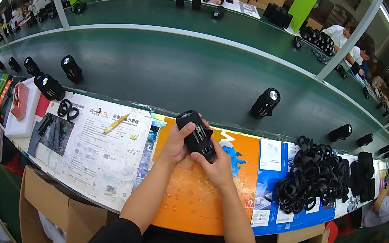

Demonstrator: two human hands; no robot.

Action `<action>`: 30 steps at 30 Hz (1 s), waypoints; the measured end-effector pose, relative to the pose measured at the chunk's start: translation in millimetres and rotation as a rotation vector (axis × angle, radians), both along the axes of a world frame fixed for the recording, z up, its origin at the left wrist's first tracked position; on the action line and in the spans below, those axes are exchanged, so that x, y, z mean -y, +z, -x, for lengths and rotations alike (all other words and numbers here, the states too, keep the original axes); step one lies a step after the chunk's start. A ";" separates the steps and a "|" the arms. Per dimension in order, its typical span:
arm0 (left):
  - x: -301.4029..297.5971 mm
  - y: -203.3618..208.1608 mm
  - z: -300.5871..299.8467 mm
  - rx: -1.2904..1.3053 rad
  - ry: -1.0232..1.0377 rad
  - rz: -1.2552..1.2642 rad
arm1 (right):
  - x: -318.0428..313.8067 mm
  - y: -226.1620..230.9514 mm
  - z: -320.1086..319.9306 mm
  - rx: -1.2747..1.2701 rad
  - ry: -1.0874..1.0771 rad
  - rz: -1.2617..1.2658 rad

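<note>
A black cylindrical portable speaker (pixel 198 136) is held tilted between both my hands, over the orange sheet (pixel 212 200) on the bench. My left hand (pixel 175 144) is closed round its left side, with the thumb near the upper end. My right hand (pixel 218 165) grips the lower right side, the thumb across the bottom part. Fingers behind the speaker are partly hidden. To the right lies a big heap of black rings (pixel 308 178), and farther right a stack of black strap-like parts (pixel 363 176). Two loose black rings (pixel 68 110) rest on the left.
Beyond the bench runs a green conveyor belt (pixel 171 77) carrying speakers, one at the left (pixel 71 69) and one at the right (pixel 265 102). A yellow pen-like tool (pixel 116 124) lies on a white printed sheet (pixel 92 156). Cardboard boxes (pixel 47 200) stand below the bench. Other people sit around.
</note>
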State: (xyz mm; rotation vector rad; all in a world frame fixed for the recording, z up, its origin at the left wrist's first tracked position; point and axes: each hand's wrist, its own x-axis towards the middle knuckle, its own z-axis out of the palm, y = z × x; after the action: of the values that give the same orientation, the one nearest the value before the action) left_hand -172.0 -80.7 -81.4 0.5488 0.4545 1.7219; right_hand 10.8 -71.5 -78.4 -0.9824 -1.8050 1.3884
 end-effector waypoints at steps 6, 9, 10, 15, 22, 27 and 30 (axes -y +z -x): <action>-8.7 6.3 5.3 -0.036 0.220 -0.064 | 8.1 7.7 8.7 0.055 -0.147 -0.437; -8.6 -0.4 7.5 0.016 0.118 -0.123 | 11.8 4.7 9.9 0.032 -0.130 -0.358; -8.4 -1.9 6.5 0.044 0.056 -0.150 | 12.3 4.1 9.5 -0.021 -0.102 -0.257; -7.9 -3.6 4.4 0.025 -0.083 -0.157 | 13.2 -12.1 6.6 -0.188 -0.052 -0.012; -3.6 -4.5 1.0 -0.073 -0.135 -0.125 | 9.5 -15.5 1.4 -0.314 0.031 0.133; -0.6 -2.8 -1.5 -0.098 -0.092 -0.107 | 9.4 -15.3 1.1 -0.329 0.028 0.127; -0.4 -1.1 -3.2 -0.111 -0.065 -0.073 | 9.8 -12.0 1.4 -0.336 0.037 0.145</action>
State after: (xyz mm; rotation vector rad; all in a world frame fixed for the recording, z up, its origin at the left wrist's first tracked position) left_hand -168.8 -80.3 -82.6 0.7079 0.4486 1.6560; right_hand 9.4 -81.3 -90.4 -0.7357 -1.4972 1.6176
